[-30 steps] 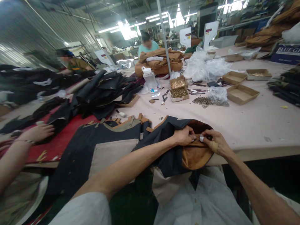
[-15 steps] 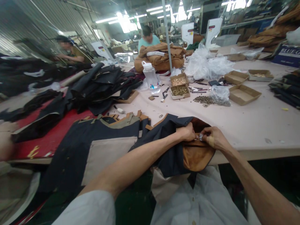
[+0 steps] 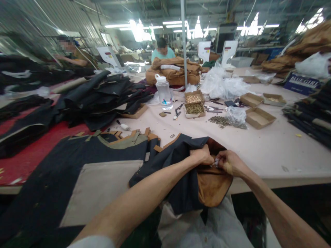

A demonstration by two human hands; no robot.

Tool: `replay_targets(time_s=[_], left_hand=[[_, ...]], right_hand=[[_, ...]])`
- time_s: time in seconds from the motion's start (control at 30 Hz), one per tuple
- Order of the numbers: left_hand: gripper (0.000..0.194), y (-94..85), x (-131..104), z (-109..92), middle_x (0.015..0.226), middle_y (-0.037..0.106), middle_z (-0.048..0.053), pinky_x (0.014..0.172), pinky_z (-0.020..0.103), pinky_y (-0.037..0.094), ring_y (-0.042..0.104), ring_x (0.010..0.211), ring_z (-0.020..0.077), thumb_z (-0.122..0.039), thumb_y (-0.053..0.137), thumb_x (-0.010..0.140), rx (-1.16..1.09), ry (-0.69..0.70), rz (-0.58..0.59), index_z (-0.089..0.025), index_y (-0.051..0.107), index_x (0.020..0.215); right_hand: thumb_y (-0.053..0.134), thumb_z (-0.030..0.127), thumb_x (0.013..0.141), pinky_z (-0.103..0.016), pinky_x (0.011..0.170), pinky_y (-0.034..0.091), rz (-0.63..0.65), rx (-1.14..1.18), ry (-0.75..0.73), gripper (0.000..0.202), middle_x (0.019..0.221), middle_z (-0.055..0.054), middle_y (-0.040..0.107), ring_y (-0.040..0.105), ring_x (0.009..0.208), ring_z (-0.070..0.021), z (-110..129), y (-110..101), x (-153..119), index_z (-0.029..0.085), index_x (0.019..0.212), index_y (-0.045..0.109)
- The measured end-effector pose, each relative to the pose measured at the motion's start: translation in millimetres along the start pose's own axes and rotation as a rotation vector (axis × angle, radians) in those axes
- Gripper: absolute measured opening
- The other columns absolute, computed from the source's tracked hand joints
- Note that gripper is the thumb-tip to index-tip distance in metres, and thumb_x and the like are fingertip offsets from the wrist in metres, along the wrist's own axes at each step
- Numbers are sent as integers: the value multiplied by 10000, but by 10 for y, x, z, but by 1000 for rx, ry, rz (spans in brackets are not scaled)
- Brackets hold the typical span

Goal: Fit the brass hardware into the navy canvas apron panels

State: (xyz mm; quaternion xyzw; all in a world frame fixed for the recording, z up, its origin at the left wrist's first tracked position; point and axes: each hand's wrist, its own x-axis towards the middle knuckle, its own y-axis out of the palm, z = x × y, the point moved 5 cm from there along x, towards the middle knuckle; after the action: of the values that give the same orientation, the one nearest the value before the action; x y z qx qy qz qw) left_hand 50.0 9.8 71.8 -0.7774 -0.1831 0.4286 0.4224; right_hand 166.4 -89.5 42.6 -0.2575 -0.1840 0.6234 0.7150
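Observation:
A dark navy garment [image 3: 178, 172] with a tan-brown inner side [image 3: 216, 186] is bunched at the table's front edge, part of it hanging over my lap. My left hand [image 3: 203, 155] is closed on the folded cloth near its opening. Close beside it, my right hand [image 3: 231, 162] pinches a small whitish piece [image 3: 216, 162] against the brown side; its exact kind is too small to make out. Another dark garment panel [image 3: 111, 155] with a beige patch [image 3: 100, 186] lies to the left, draped over the edge.
Beyond my hands stand boxes of small brass-coloured metal parts [image 3: 194, 109], a loose pile of parts [image 3: 219, 120], empty cardboard trays [image 3: 260, 118] and a water bottle [image 3: 163, 93]. Dark cloth heaps [image 3: 100, 96] lie left, more folded cloth [image 3: 307, 110] right. Two people sit farther back.
The head view has shifted, so the table contents sit farther left and the garment lower. Both hands keep their hold at the brown side. A blurred hand at the far left is gone.

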Motion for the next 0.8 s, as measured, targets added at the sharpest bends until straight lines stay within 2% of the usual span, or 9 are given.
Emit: replay_targets(time_s=[0.1, 0.17, 0.27, 0.33, 0.37, 0.43, 0.57, 0.67, 0.8], left_hand=[[685, -34, -6, 83, 1081, 727, 148, 873, 357, 559, 689, 1076, 339, -549, 843, 520, 11, -32, -26, -188, 650, 1069], [685, -49, 6, 120, 1019, 736, 141, 831, 369, 572, 705, 1026, 345, -561, 857, 478, -15, -21, -31, -181, 673, 1017], [689, -57, 34, 161, 989, 740, 154, 786, 388, 584, 717, 984, 360, -564, 871, 432, -65, -12, -23, -166, 696, 967], [691, -58, 53, 186, 1004, 741, 170, 777, 392, 588, 721, 974, 362, -543, 881, 415, -87, -20, -25, -158, 707, 962], [689, -57, 60, 197, 1009, 741, 176, 775, 394, 590, 723, 966, 361, -529, 886, 411, -95, -25, -25, -155, 712, 962], [658, -56, 68, 214, 1002, 745, 179, 775, 400, 594, 730, 946, 357, -495, 888, 420, -110, -29, -27, -151, 721, 956], [549, -56, 68, 246, 940, 757, 156, 785, 393, 602, 739, 925, 341, -419, 882, 454, -135, -39, -15, -160, 732, 915], [568, -46, 73, 272, 942, 760, 146, 798, 392, 604, 734, 962, 346, -430, 895, 422, -150, -39, -11, -179, 731, 904], [566, -1, 104, 307, 940, 758, 142, 808, 401, 608, 734, 964, 344, -418, 873, 442, -171, -20, -19, -182, 729, 936]], right_hand=[[685, 284, 758, -245, 556, 435, 225, 161, -51, 211, 784, -50, 717, 606, 661, -179, 99, -228, -38, 173, 922, 759], [727, 373, 791, -278, 640, 487, 247, 283, -74, 301, 885, -76, 731, 629, 733, -195, 90, -504, 38, 164, 1004, 757], [731, 444, 789, -297, 630, 485, 4, 293, -82, 373, 834, -94, 713, 602, 671, -182, -74, -934, 409, 125, 982, 748], [692, 419, 776, -284, 566, 451, -181, 107, -58, 357, 722, -71, 679, 571, 602, -173, -210, -1066, 771, 113, 952, 746], [661, 387, 771, -281, 558, 444, -238, -25, -56, 343, 693, -60, 669, 570, 591, -174, -249, -1067, 967, 112, 956, 749], [597, 318, 763, -283, 591, 462, -270, -253, -78, 340, 707, -55, 684, 601, 624, -186, -263, -960, 1360, 112, 979, 758], [560, 248, 759, -276, 684, 491, -250, -398, -112, 301, 749, -51, 719, 649, 722, -200, -150, -666, 1994, 142, 939, 777], [578, 204, 766, -264, 757, 498, -235, -480, -98, 257, 799, -65, 747, 678, 804, -212, -65, -532, 2294, 161, 910, 786], [593, 162, 787, -269, 874, 495, -198, -600, -33, 255, 937, -139, 765, 702, 933, -245, -56, -418, 2484, 126, 943, 792]])
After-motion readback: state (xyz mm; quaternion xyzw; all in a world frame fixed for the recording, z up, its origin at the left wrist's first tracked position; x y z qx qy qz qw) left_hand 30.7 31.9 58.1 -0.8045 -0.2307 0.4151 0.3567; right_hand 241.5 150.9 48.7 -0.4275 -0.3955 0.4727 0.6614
